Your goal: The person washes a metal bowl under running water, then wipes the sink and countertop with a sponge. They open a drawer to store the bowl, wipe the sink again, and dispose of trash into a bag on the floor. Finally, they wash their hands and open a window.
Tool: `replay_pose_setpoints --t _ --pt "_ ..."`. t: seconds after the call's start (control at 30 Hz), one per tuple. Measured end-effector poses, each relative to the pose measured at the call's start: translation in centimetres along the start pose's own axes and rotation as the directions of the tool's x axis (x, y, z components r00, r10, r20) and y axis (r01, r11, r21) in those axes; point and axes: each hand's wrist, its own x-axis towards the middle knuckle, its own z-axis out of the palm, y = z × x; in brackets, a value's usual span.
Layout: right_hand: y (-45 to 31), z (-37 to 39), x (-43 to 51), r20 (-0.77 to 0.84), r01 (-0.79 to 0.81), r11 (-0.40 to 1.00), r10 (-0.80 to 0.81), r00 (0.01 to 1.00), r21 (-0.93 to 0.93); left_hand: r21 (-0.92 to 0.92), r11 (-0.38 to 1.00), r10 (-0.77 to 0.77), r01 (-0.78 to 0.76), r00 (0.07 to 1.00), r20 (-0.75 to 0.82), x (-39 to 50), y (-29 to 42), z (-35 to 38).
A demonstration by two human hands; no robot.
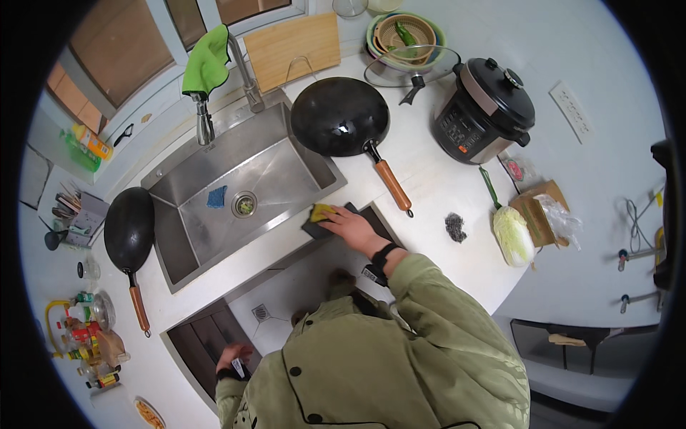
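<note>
My right hand [351, 228] presses a yellow sponge [321, 213] against a dark flat panel or cloth [316, 229] at the counter's front edge, just in front of the sink. My left hand [234, 358] hangs low beside my body, over the dark cabinet front, with its fingers loosely curled and nothing seen in it. The steel sink [257, 171] holds a blue scouring pad [217, 197] and some green scraps in its drain [245, 205]. A wok [340, 115] lies upside down across the sink's right corner, and a second wok [129, 228] rests at its left side.
A pressure cooker [485, 112], a glass lid [412, 67] and stacked baskets [404, 35] stand at the back right. Steel wool [455, 227], a napa cabbage [513, 236] and a cardboard box [541, 212] lie on the right counter. Bottles [88, 343] line the left. A green cloth [207, 61] hangs on the faucet.
</note>
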Motion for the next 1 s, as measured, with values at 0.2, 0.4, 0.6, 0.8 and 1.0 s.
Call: replay_pose_setpoints --t 0.2,0.4,0.6,0.8,1.0 --pt "3.5 -7.9 -3.0 -0.473 -0.167 0.931 0.313 0.824 0.325 0.231 0.973 -0.049 -0.030 0.943 0.329 -3.3 17.8 4.2" --pt "7.8 -13.7 -8.7 -0.656 -0.449 0.842 0.522 0.545 0.298 0.186 0.950 0.186 -0.252 0.931 0.313 -1.8 30.3 6.0" --pt "7.9 -12.3 -8.0 -0.501 -0.725 0.635 0.551 0.667 -0.267 0.229 0.937 0.233 -0.264 0.960 0.154 5.5 37.7 2.5" --pt "2.7 -10.2 -3.1 -0.428 -0.707 0.707 0.641 0.637 0.005 0.708 0.620 0.498 -0.338 0.867 -0.023 18.8 41.5 -3.7" --pt "-1.5 -9.8 -0.3 -0.351 -0.772 0.636 0.722 0.596 -0.001 0.932 0.349 0.479 -0.098 0.873 -0.088 29.1 41.2 -6.2"
